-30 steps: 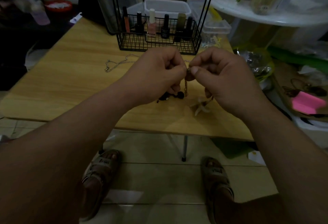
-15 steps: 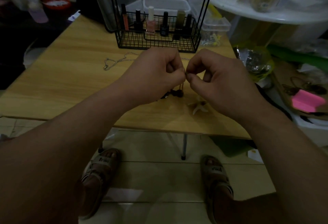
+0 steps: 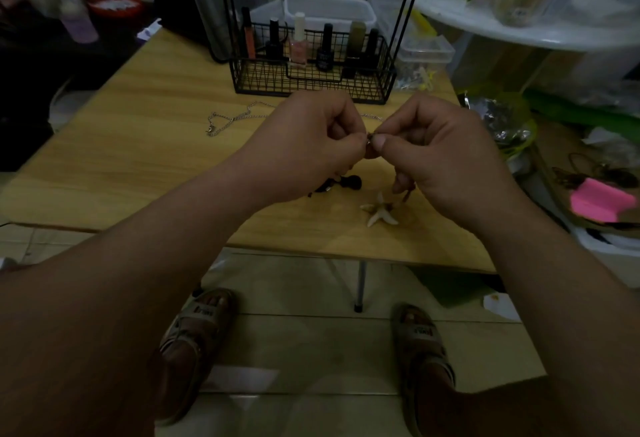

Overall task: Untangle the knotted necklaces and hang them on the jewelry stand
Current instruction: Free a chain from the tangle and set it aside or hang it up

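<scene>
My left hand (image 3: 311, 145), right hand (image 3: 440, 156) both pinch necklace knot (image 3: 370, 140). Better I tease loop softly toward 9 and 3 o'clock, no yank.

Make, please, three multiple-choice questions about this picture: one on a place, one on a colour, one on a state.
1. Where does the silver chain lie? A in the wire basket; B on the table; C on the floor.
2. What colour is the starfish pendant? A pink; B black; C pale cream.
3. What do the left hand and right hand do? A lie flat; B both pinch one necklace; C hang idle.
1 B, it lies on bare wood; 2 C, it looks whitish; 3 B, both hands' fingertips meet on it.
</scene>
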`<state>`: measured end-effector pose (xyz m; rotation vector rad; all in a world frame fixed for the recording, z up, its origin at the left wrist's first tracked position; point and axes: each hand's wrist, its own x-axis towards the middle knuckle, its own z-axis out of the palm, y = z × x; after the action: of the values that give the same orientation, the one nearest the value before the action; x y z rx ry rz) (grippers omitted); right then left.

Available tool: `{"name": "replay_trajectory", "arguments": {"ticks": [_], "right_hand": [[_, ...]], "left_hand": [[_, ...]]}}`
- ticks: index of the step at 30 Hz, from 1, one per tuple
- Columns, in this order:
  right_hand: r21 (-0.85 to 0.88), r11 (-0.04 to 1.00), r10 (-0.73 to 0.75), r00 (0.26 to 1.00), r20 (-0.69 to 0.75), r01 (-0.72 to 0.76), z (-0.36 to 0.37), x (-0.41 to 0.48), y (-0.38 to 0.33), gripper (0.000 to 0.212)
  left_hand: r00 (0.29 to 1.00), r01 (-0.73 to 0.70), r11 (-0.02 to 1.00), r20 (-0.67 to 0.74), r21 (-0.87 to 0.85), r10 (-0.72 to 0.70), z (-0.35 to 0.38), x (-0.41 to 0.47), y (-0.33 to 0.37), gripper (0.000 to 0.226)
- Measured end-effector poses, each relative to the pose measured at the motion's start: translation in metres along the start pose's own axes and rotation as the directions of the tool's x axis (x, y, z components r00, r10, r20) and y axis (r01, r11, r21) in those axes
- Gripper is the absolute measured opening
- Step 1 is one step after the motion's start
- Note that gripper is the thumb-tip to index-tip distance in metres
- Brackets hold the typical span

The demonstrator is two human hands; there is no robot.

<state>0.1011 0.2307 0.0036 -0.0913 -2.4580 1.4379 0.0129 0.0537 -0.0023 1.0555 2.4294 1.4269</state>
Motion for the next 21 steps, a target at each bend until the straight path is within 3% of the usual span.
{"name": "replay_trajectory", "arguments": {"ticks": [6,17,21], "right_hand": [[-0.303,0.946,-0.123,0.992,-0.007,0.115,0.0073,-0.0023,0.0019,0.011],[-0.14,0.99,0.024,0.998,-0.058,-0.031,0.004,-0.0018,-0.0048,0.006],[-0.307,0.95,-0.066,0.997,-0.044,0.049,0.0018,-0.0029,-0.0005,0.005]], "left_hand": [[1.0,-0.018,0.997,-0.018,0.077,0.019,0.0027,-0.0021,0.003,0.006],[0.999,-0.018,0.999,-0.037,0.035,0.019,0.0057,-0.001,0.0026,0.008],[1.0,-0.01,0.998,-0.017,0.055,0.011,0.0071,-0.0014,0.0017,0.005]]}}
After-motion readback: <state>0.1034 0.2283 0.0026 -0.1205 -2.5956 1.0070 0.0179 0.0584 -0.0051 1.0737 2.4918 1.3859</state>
